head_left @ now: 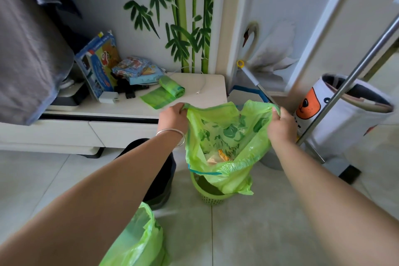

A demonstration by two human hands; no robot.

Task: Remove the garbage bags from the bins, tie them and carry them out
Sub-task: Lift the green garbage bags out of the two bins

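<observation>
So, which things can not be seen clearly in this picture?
- Green bin, head view: the bag lifted by the left hand and right hand covers most of it.
- Black bin: the left arm hides its opening.
- Second bag: cut off by the bottom edge.
- Trash inside the held bag: too small to identify.
- Box print: too blurred to read.

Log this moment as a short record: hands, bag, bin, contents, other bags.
left hand: grips the bag's left rim
right hand: grips the bag's right rim
garbage bag: green, mouth held open, untied, partly lifted
bin: green basket on the floor, bag's bottom hangs into it
contents: a few scraps at the bottom
second green bag: on the floor, near edge
bag roll: on the white cabinet
</observation>
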